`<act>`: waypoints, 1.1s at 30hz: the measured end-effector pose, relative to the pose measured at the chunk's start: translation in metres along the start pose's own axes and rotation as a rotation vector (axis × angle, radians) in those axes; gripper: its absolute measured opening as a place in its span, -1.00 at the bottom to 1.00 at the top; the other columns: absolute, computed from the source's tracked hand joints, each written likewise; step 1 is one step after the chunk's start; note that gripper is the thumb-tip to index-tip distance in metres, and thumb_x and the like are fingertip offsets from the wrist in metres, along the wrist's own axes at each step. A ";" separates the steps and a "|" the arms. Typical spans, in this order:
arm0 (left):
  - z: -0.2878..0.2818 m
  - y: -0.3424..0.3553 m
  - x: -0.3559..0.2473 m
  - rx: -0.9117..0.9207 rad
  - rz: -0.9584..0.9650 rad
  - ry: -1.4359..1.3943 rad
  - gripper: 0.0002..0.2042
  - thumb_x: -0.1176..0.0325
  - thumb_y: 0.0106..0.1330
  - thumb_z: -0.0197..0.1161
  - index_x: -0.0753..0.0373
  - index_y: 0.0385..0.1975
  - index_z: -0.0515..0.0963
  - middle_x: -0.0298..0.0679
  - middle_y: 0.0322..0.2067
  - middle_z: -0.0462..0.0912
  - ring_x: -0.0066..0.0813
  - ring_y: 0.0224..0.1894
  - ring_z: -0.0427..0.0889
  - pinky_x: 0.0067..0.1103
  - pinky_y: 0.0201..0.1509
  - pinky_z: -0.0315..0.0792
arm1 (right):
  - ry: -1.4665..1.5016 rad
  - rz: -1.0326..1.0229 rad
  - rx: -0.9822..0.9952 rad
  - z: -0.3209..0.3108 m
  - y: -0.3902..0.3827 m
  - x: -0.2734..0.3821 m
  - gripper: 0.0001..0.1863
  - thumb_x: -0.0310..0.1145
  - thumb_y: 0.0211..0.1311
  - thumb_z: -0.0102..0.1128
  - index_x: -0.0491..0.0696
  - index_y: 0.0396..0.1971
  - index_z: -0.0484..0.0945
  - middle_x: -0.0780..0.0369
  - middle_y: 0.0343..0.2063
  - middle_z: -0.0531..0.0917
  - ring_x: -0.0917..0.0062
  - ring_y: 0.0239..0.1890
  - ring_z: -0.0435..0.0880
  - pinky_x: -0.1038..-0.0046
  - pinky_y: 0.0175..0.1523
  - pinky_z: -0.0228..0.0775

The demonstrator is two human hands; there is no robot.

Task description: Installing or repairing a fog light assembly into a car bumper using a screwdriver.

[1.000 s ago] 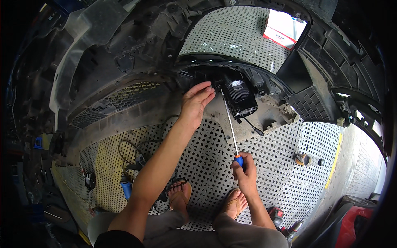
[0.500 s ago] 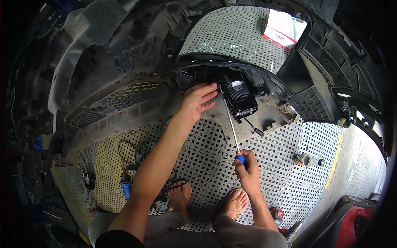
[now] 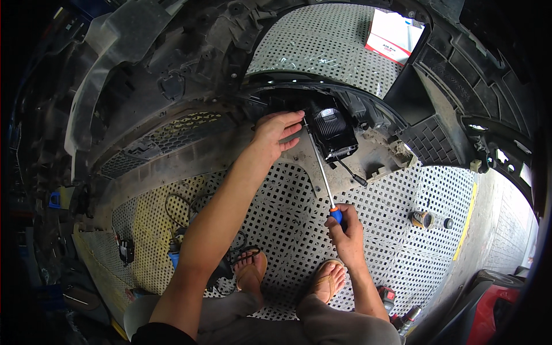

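Note:
My right hand is closed around the blue and orange handle of a screwdriver. Its long metal shaft slants up and away to the left side of a black finned lamp unit. At the shaft's far end, the fingertips of my left hand come together beside the tip, with the lower fingers spread. Whatever they pinch is too small to make out. The lamp unit sits against the inside of a large black car bumper, and a short cable with a connector hangs from it.
A white and red box lies beyond the bumper opening. On the perforated floor mat are a small open can at right, a red and black power tool near my right leg, and dark cables at left. My sandalled feet stand below.
My right hand and the screwdriver handle have shifted slightly away from me. The left hand stays by the tip, and the view has tilted a little.

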State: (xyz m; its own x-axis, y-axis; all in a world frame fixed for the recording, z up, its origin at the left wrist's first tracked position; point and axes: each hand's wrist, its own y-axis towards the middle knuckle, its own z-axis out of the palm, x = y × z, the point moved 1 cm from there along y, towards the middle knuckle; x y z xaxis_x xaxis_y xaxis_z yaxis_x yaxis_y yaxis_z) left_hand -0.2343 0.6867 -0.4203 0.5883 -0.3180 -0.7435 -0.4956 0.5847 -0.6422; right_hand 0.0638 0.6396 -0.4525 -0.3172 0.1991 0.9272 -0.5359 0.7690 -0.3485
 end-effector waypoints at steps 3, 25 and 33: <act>0.002 0.002 -0.001 0.020 -0.029 0.009 -0.78 0.30 0.26 0.51 0.12 -0.16 0.65 -0.38 -0.09 0.71 -0.51 -0.03 0.62 -0.38 0.06 0.50 | -0.020 0.006 -0.011 0.000 0.001 0.003 -0.75 -0.41 0.39 0.25 -0.14 -0.01 0.51 0.28 -0.52 0.58 0.62 -0.49 0.48 0.48 -0.33 0.37; -0.006 0.009 0.007 0.131 -0.004 -0.113 -0.61 0.37 0.35 0.39 0.03 0.16 0.50 -0.36 -0.01 0.66 -0.41 0.07 0.62 -0.19 0.17 0.50 | -0.805 -0.391 -0.347 0.007 -0.016 0.040 -0.51 -0.30 0.26 0.43 0.09 0.21 0.63 0.24 -0.28 0.66 0.35 -0.31 0.71 0.29 -0.31 0.57; -0.007 0.006 -0.003 0.193 0.008 -0.053 -0.64 0.21 0.48 0.23 -0.01 0.23 0.49 -0.21 0.09 0.59 -0.30 0.11 0.62 -0.12 0.16 0.56 | -0.929 -0.564 -0.412 0.007 -0.014 0.040 -0.51 -0.37 0.21 0.44 0.06 0.18 0.66 0.30 -0.28 0.65 0.44 -0.32 0.66 0.38 -0.37 0.53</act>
State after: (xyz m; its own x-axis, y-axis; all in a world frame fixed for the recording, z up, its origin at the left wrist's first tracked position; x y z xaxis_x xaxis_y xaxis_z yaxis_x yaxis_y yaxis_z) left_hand -0.2432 0.6857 -0.4230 0.6200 -0.2766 -0.7342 -0.3716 0.7206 -0.5853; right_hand 0.0528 0.6324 -0.4116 -0.6576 -0.6258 0.4196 -0.5434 0.7797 0.3112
